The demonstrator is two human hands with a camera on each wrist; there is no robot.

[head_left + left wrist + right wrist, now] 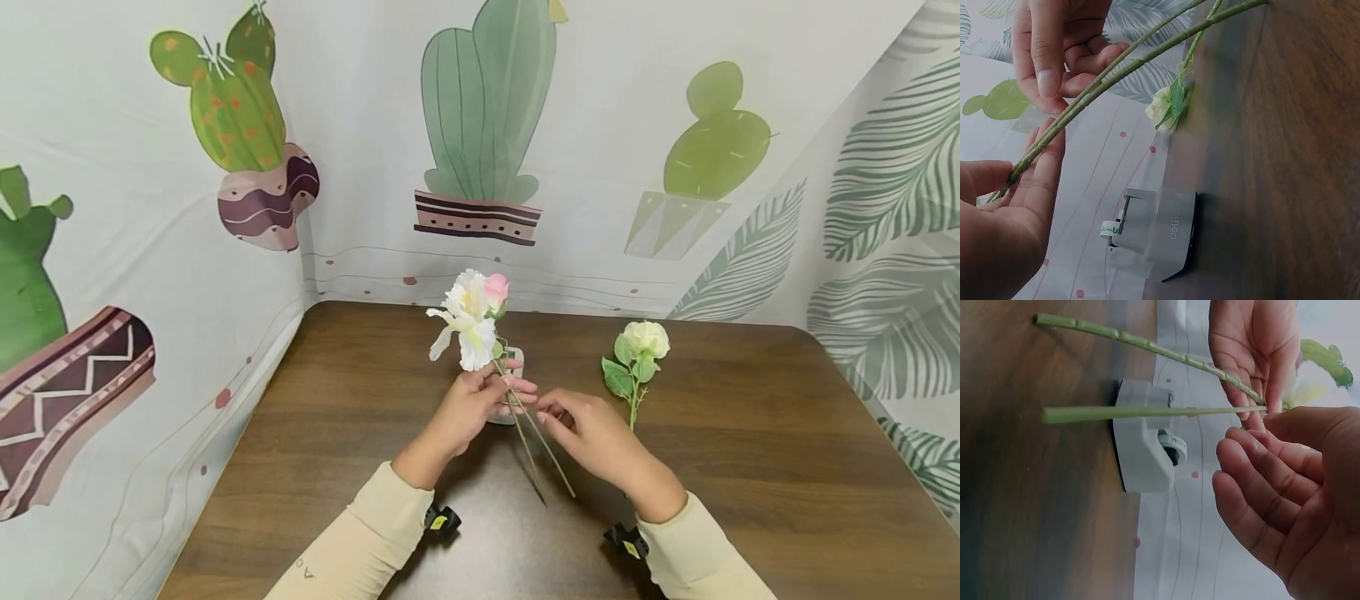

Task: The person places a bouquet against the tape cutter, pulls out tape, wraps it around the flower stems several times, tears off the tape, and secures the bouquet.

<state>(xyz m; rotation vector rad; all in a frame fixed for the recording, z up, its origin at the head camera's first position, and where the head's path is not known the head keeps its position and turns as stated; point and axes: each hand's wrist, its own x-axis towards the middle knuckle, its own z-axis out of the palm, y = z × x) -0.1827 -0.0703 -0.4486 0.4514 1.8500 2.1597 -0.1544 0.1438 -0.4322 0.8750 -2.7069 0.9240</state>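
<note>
While your left hand (468, 408) pinches the two thin green artificial flower stems (536, 450) together just below their blooms, the stems' long axis runs from that grip down and toward you, their cut ends hanging free above the dark wood-grain table (750, 467). The white ruffled fabric flower (467, 321) and the small pink rosebud (496, 289) stand up above the left hand's fingers, tilted slightly away from you. Behind the stems, just beyond the left hand, sits the white plastic tape dispenser (1157, 232), which is the landmark here: the stems cross in front of it without touching it, as the right wrist view shows, one stem angled high and one nearly level. Your right hand (592, 433) is just to the right of the stems and nearer their free lower part; its fingers are loosely curled and hold nothing, with the fingertips (1229, 456) close beside the stems at the point where the left hand grips them, though I cannot tell whether they touch. To the right of the dispenser, well apart from both hands, the cream-white artificial rose with green leaves (637, 358) lies flat on the table, bloom pointing away from you, stem toward your right hand.
</note>
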